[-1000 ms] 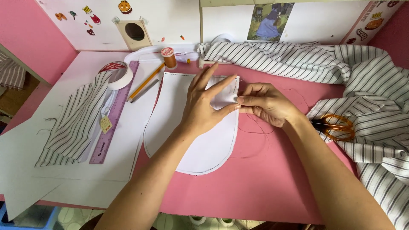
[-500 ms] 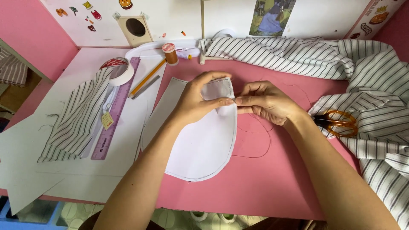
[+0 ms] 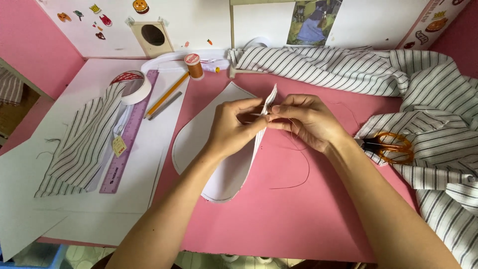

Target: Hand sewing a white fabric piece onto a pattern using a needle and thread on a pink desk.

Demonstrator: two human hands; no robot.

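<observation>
We see both hands meeting just above the centre of the pink counter point(image 3: 279, 219). The left hand point(image 3: 231, 132) has its grip closed on the upper edge of a white rounded fabric piece point(image 3: 199, 144), pinching it between thumb and fingers so that the edge stands lifted and folded upward, while the rest of the piece lies flat on the counter toward 7 o'clock. The right hand point(image 3: 306, 119) pinches the same raised edge from the 3 o'clock side, fingertips touching those of the left; we cannot tell whether a needle sits between them. A thin dark thread point(image 3: 303, 169) trails from the right hand and loops over the counter toward 6 o'clock.

At 3 o'clock of the hands, orange-handled scissors point(image 3: 391, 147) rest on striped cloth point(image 3: 438, 114) that runs along the 12 to 4 o'clock side. At 9 o'clock lies white paper point(image 3: 149, 164) bearing a striped cut piece point(image 3: 82, 144), a purple ruler point(image 3: 127, 137), a roll of tape point(image 3: 134, 85) and a yellow pencil point(image 3: 167, 94). An orange thread spool point(image 3: 193, 66) stands upright at 11 o'clock.
</observation>
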